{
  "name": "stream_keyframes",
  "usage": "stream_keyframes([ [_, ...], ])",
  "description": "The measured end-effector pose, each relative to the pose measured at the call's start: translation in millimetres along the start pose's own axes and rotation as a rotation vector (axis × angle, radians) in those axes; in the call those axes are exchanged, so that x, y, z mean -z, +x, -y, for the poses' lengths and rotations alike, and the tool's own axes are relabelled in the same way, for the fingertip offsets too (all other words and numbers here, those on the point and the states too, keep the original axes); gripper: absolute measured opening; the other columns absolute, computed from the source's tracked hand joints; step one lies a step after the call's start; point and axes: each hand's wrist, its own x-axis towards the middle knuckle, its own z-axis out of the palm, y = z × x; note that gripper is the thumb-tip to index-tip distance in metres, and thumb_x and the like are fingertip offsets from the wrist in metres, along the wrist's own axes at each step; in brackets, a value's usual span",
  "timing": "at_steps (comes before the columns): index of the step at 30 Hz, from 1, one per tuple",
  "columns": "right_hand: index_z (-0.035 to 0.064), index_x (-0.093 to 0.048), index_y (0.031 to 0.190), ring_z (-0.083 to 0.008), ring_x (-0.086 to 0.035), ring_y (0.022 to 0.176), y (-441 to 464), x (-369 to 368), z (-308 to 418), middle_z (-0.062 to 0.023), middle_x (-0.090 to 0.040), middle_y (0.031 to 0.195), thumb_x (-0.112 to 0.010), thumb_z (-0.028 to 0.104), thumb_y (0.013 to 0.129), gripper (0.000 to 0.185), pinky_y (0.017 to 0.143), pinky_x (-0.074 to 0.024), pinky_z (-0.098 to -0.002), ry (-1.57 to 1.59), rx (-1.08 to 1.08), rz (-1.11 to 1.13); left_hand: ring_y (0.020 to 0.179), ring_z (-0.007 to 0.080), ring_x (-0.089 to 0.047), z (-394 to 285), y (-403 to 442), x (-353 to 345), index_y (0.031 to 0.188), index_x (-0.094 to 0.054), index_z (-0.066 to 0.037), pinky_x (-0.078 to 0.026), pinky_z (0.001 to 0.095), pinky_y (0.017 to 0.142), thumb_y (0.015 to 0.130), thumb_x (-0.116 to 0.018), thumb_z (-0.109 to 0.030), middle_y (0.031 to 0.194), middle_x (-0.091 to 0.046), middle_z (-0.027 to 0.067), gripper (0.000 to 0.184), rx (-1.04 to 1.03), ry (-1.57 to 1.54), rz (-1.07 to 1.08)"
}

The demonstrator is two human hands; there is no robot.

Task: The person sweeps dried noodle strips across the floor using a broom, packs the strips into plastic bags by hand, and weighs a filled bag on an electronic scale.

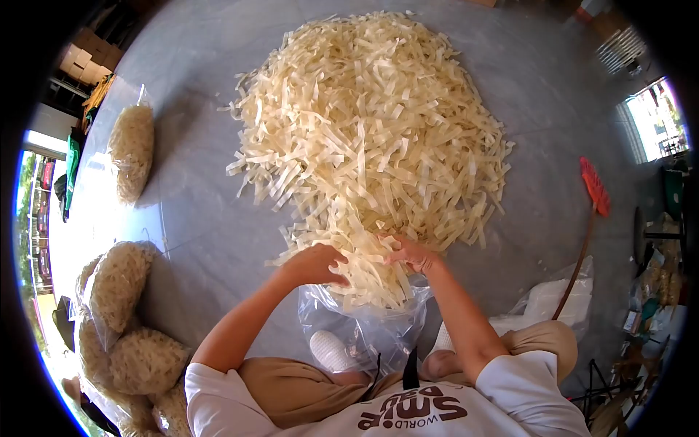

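The grey floor (196, 211) spreads under everything. On it lies a broad heap of pale strips (371, 124), loose and tangled, narrowing to a tongue that runs toward the person. To the left, several filled clear bags (120, 291) are bunched together and lean on one another, near the person's left elbow. The person's bent legs (298, 382), in tan trousers, lie on either side of an open clear bag (364, 328), hemming it in, and a foot in a white covering (333, 351) shows beside it on the left. A single filled bag (132, 151) lies farther up on the left, apart from the bunch. On the right, a long-handled tool with a red head (595, 186) slants down toward the right knee, its handle crossing in front of a white plastic-wrapped bundle (559, 300).

The near end of the strips lies between the two hands and over the mouth of the open bag, partly hiding its rim. The left hand (317, 264) is curled loosely at the left edge of these strips, fingers apart from the thumb. The right hand (409, 253) touches their right side with fingers spread. The hands are apart from each other.
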Motion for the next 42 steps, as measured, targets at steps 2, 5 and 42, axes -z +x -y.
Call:
stream_keyframes([
  [2, 0.0092, -0.039, 0.133, -0.0178, -0.050, 0.104, -2.4, -9.7, -3.8, -0.0090, -0.050, 0.116, -0.068, 0.005, 0.065, 0.074, 0.088, -0.0431, -0.0285, -0.171, -0.147, -0.035, 0.108, 0.0263, -0.053, 22.0, 10.5, -1.5, 0.105, -0.061, -0.004, -0.041, 0.0366, 0.092, 0.066, -0.074, -0.036, 0.102, -0.063, 0.0148, 0.052, 0.122, -0.097, -0.304],
  [5, 0.0105, -0.041, 0.132, -0.0186, -0.050, 0.104, -5.1, -20.0, -1.0, -0.0116, -0.049, 0.117, -0.070, 0.006, 0.064, 0.073, 0.089, -0.0430, -0.0289, -0.096, -0.151, 0.052, 0.090, 0.0255, -0.061, 67.1, 26.3, -36.7, 0.099, -0.061, 0.001, -0.048, 0.0348, 0.076, 0.069, -0.072, -0.027, 0.089, -0.065, 0.0166, 0.043, 0.061, 0.203, -0.697],
  [42, 0.0104, -0.026, 0.137, -0.0353, -0.024, 0.127, -25.6, 132.6, 8.8, -0.0230, -0.027, 0.135, -0.074, 0.052, 0.063, 0.098, 0.102, -0.0255, -0.0465, -0.544, 0.062, -1.602, 0.116, 0.0470, -0.037, 167.6, 59.8, -58.9, 0.142, 0.005, -0.024, -0.047, 0.0569, 0.079, 0.064, -0.076, -0.045, 0.140, -0.006, 0.0218, 0.114, 0.889, -1.004, -0.485],
])
